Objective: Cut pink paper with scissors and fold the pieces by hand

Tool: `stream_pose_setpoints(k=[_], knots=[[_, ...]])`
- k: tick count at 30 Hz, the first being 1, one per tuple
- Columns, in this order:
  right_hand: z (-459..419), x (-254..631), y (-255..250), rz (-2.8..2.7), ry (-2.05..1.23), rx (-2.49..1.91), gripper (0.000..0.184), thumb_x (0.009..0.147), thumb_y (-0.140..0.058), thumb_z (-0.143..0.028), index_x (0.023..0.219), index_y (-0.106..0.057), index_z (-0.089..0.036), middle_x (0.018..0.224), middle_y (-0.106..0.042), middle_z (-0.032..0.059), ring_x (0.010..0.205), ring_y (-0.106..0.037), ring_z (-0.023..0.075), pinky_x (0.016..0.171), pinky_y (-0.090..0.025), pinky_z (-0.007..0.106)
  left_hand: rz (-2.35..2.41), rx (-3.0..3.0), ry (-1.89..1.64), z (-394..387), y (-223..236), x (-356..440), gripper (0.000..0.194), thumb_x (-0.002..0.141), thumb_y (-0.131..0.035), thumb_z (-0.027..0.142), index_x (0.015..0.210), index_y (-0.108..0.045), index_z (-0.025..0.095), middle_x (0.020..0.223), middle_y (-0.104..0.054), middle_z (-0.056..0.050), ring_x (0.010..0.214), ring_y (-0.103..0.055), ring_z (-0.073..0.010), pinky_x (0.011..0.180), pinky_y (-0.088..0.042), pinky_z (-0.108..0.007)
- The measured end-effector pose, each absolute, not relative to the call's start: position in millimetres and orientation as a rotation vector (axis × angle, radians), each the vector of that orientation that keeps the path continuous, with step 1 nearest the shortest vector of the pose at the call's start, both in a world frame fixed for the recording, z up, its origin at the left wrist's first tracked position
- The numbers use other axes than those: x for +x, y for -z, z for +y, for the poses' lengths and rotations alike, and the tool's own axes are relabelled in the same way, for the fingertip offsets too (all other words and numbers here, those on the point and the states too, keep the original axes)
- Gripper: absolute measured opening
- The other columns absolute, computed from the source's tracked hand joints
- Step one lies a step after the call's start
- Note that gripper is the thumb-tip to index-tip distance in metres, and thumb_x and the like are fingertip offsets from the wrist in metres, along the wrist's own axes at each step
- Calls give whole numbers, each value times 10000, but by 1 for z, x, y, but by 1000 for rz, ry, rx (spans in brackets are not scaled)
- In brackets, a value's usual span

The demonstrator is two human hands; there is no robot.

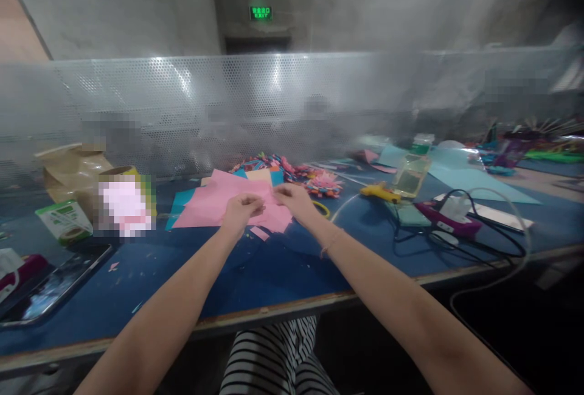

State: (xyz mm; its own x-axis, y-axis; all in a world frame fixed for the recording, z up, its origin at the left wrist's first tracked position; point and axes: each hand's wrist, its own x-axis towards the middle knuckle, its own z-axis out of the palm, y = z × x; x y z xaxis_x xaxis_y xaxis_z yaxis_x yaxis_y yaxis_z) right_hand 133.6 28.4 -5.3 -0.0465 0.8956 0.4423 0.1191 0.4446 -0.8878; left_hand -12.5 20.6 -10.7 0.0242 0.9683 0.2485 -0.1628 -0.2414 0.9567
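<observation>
So we've got both bare hands out over a messy blue tabletop, and the pink paper is right under our fingers, spreading out mostly past the left ones. On our left hand the thumb and fingers are drawn in close to each other, and the right hand looks much the same, with the two sets of fingertips near each other but apart. It's too blurry to tell whether either one is actually pinching an edge of the pink or just resting on it. A small pink strip lies just on our side of the left fingers, and some blue paper pokes out beyond the pink, off to their left. Just past the fingertips there's a peach sheet, then a heap of multicoloured paper bits behind and to the right. Right of the right fingers we've got a yellow ring near the wrist, then a yellow glue gun and a bottle further over. Our phone is well off to the left.
</observation>
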Motion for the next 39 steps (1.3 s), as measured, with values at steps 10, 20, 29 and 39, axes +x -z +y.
stream_pose_setpoints(k=[10, 20, 29, 39], knots=[[32, 139, 2, -1528, -693, -983, 120, 594, -543, -212, 670, -599, -138, 599, -568, 6, 561, -505, 105, 574, -436, 258, 915, 1227, -1389, 20, 8, -14, 279, 532, -664, 302, 711, -583, 105, 594, -606, -49, 584, -603, -148, 622, -478, -288], [25, 133, 4, -1677, -696, -925, 93, 609, -549, -208, 652, -603, -146, 628, -594, 11, 603, -530, 118, 598, -434, 257, 1028, 1479, -1313, 19, 12, -11, 239, 466, -690, 295, 573, -576, 113, 476, -540, 5, 443, -491, -81, 512, -443, -241], [33, 123, 20, -1460, -1070, -848, 348, 545, -640, -246, 862, -539, -143, 717, -562, 5, 627, -528, 84, 618, -471, 257, 987, 1437, -1500, 20, 14, -11, 218, 510, -659, 301, 587, -553, 127, 472, -532, 10, 459, -499, -87, 528, -431, -240], [28, 122, 12, -1398, -1048, -849, 309, 507, -656, -303, 727, -535, -123, 559, -518, -33, 533, -490, 69, 577, -435, 241, 931, 1363, -1484, 20, 16, -7, 224, 526, -651, 302, 604, -537, 126, 497, -527, 18, 476, -493, -74, 549, -428, -234]])
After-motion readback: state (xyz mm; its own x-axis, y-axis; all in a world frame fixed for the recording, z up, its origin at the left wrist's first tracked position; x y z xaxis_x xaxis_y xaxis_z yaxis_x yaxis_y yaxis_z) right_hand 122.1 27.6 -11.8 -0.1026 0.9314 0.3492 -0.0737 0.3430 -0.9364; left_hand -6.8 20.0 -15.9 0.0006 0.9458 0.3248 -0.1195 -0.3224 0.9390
